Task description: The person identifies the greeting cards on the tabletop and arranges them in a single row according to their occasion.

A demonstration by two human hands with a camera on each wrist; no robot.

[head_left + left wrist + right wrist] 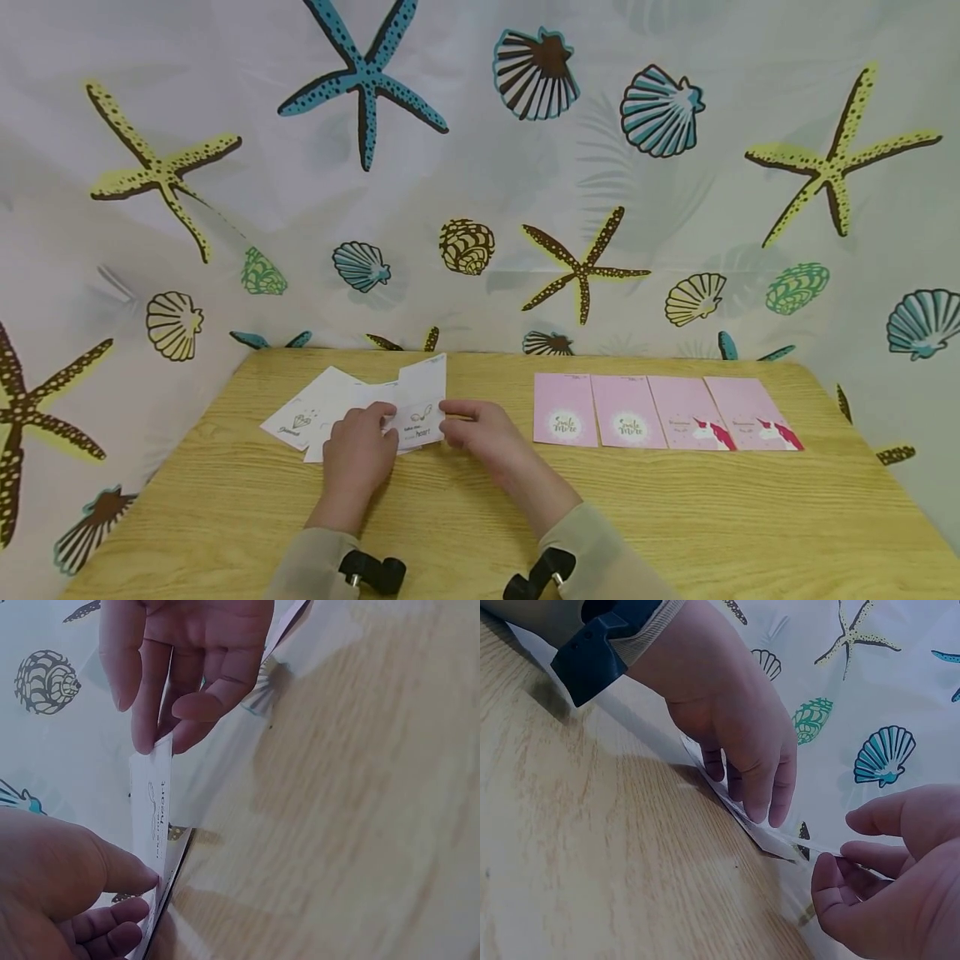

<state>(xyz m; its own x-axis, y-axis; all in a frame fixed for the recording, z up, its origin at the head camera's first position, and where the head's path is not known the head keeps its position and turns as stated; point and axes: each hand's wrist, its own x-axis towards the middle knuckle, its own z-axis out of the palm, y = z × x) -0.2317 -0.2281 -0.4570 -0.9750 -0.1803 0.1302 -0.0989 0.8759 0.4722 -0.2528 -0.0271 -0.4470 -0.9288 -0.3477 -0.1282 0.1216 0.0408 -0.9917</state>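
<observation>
Several white cards lie overlapped at the left of the table; one is a card with a drawn diamond (300, 417). Over this group, my left hand (358, 450) has its thumb and fingertips at the left edge of a white card with the word "heart" (420, 417). My right hand (480, 429) pinches the opposite edge of that card between thumb and fingers. The heart card is tilted up, as the left wrist view also shows. In the right wrist view, the left hand (742, 742) points its fingers down onto the cards, partly hiding them.
To the right, pink cards stand in a row on the wooden table (675, 517): two "Smile More" cards (566, 400) and two unicorn cards (686, 408). Behind the table hangs a cloth (480, 167) printed with shells and starfish.
</observation>
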